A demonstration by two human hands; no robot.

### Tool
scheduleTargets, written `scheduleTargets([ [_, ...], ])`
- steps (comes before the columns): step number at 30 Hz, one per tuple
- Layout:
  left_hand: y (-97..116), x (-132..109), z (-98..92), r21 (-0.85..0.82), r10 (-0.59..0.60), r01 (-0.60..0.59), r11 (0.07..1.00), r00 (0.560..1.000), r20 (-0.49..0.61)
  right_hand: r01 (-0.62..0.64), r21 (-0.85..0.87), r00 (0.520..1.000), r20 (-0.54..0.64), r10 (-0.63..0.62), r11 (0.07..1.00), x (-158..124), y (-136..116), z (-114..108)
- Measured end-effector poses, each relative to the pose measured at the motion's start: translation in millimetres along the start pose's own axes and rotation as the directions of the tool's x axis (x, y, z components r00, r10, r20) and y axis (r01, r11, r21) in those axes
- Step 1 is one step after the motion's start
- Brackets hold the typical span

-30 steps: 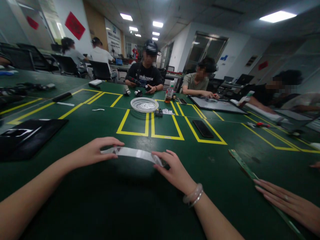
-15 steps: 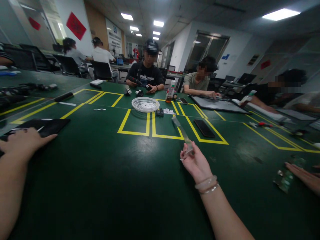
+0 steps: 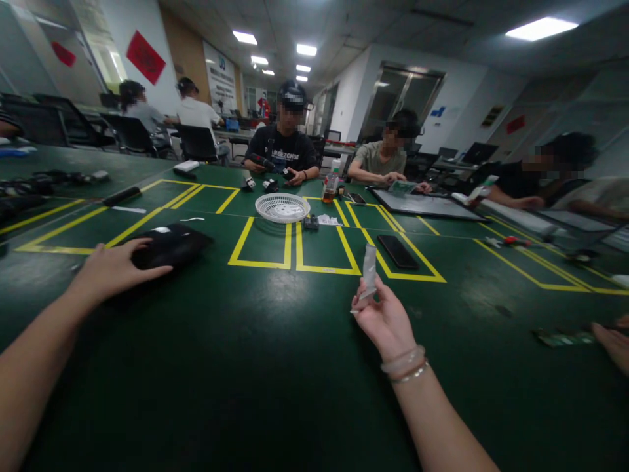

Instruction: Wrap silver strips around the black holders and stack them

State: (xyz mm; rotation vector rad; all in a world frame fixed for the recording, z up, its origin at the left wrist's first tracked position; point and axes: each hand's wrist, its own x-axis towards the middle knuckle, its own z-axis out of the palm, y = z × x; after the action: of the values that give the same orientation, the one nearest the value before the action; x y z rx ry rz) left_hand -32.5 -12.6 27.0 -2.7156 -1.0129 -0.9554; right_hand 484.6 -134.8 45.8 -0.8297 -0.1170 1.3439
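Note:
My left hand grips the near left side of a black, limp, bag-like item, its thumb and fingers spread round the edge. A small pale patch shows on top of this item. My right hand, wearing two bracelets, holds a translucent whitish strip between thumb and fingers. The strip stands up from the fingertips, its lower part folded in the grip. Just beyond it on the green table lies a black phone.
A white round basket, a small dark part and a bottle stand mid-table among yellow tape outlines. Several people sit around. At the right edge another person's hand is by a green board-like piece.
My left hand has moved right and away from me, bringing the black item along. The strip in my right hand now stands more upright and looks shorter.

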Motion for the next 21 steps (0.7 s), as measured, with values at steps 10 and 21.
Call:
scheduleTargets([
  [10, 180.0, 56.4, 64.5, -0.099, 0.057, -0.021, 0.995, 0.927, 0.372, 0.011, 0.043, 1.000, -0.009, -0.011, 0.999, -4.5, 2.1, 5.0],
  [21, 182.2, 53.0, 74.5, -0.091, 0.179, -0.157, 0.983, 0.927, 0.329, 0.572, -0.570, 0.803, 0.536, -0.261, 0.590, -27.7, 26.3, 12.9],
])
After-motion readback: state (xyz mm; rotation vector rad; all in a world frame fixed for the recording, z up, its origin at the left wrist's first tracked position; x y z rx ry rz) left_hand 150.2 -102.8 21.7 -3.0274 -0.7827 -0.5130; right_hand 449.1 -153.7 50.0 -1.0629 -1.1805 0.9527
